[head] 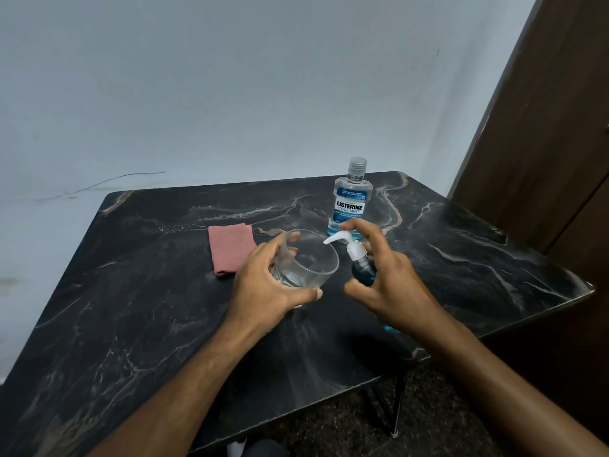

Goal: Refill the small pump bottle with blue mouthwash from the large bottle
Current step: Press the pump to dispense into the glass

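My right hand (392, 285) grips the small pump bottle (362, 270), which holds blue liquid and is tilted to the left. A finger rests on top of its white pump head (344, 240), whose nozzle points over the rim of a clear glass tumbler (308, 263). My left hand (267, 285) holds that tumbler, tilted toward the pump. The large mouthwash bottle (352, 201) stands upright behind them, capped, with only a little blue liquid at its bottom.
A folded pink cloth (230, 249) lies flat to the left of the glass. The dark marble-patterned table (131, 308) has its right edge close beside my right arm. A pale wall stands behind and a brown door (543, 127) at the right.
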Motion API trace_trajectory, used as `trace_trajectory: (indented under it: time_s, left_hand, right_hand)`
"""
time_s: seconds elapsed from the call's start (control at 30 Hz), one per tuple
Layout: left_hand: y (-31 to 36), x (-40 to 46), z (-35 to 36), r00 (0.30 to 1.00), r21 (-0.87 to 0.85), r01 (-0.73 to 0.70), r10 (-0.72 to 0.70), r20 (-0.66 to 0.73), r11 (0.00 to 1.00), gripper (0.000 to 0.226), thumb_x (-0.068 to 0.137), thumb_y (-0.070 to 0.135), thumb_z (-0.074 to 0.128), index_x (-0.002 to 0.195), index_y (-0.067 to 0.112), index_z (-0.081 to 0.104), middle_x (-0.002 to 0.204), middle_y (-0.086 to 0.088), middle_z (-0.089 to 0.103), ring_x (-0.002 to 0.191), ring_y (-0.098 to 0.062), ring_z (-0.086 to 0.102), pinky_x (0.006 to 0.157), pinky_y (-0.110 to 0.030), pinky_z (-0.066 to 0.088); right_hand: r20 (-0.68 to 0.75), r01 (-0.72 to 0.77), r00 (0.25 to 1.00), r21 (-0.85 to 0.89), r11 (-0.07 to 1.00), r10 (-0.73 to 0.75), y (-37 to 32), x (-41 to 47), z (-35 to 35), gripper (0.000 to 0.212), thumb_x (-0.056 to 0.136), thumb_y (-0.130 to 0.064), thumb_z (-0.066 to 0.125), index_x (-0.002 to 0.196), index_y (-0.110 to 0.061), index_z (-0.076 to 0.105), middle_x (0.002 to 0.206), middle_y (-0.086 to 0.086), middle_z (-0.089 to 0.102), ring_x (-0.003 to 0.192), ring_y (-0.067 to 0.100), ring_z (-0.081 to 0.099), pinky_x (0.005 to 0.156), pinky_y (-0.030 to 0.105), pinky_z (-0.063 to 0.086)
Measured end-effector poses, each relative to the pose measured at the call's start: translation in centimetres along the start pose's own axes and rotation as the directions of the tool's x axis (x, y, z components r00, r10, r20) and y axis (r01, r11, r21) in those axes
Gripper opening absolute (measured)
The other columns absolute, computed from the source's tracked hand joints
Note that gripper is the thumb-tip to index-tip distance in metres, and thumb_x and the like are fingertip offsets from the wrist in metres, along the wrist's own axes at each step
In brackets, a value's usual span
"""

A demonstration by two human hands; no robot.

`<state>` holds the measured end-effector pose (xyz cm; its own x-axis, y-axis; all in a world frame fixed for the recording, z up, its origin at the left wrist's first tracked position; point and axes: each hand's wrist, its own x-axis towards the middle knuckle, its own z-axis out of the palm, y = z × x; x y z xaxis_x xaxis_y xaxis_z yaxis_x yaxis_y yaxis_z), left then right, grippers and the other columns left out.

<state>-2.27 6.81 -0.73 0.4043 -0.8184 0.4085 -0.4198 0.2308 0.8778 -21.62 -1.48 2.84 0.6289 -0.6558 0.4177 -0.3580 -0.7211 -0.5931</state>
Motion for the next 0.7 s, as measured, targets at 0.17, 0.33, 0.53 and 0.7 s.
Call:
trace_trajectory:
  time_s: [0.17,0.33,0.53,0.7]
  left_hand:
    - [-0.06,-0.07,-0.03,1.000,0.007,-0.001,0.001,-0.001,1.000,0.088,0.047,0.026,0.096,0.128,0.039,0.062,0.113,0.012,0.070,0.111,-0.001,0.064,0.094,-0.031,0.055]
    - [0.01,-0.06,0.01,1.000,0.010,0.004,-0.004,-0.014,1.000,0.090,0.047,0.026,0.096,0.129,0.037,0.062,0.113,0.013,0.070,0.111,0.001,0.064,0.094,-0.031,0.056]
    - [-0.03,-0.06,0.08,0.999,0.015,-0.006,0.007,-0.034,1.000,0.089,0.049,0.020,0.098,0.129,0.034,0.063,0.114,0.011,0.071,0.111,-0.002,0.064,0.095,-0.030,0.055]
    - [-0.02,0.01,0.08,0.999,0.015,0.000,0.000,-0.041,1.000,0.090,0.049,0.021,0.099,0.131,0.031,0.062,0.115,0.010,0.070,0.112,-0.003,0.064,0.096,-0.032,0.055]
  right_hand:
    - [0.019,0.016,1.000,-0.006,1.000,-0.016,-0.22,0.07,-0.16,0.088,0.071,-0.017,0.069,0.139,-0.057,0.031,0.086,-0.023,0.063,0.068,-0.002,0.061,0.055,0.010,0.044]
    - [-0.002,0.012,1.000,-0.030,0.999,-0.012,-0.35,0.09,0.06,0.073,0.073,-0.019,0.068,0.127,-0.055,0.034,0.089,-0.029,0.060,0.071,0.002,0.062,0.055,0.012,0.046]
    - [-0.002,0.027,1.000,-0.018,0.999,-0.027,-0.46,0.27,0.14,0.091,0.073,-0.013,0.069,0.142,-0.057,0.030,0.099,-0.017,0.065,0.075,0.002,0.064,0.063,0.014,0.047]
    - [-0.002,0.045,0.999,-0.001,0.999,-0.045,-0.51,0.46,0.10,0.093,0.070,-0.014,0.068,0.142,-0.058,0.028,0.097,-0.027,0.064,0.076,0.003,0.065,0.061,0.011,0.048]
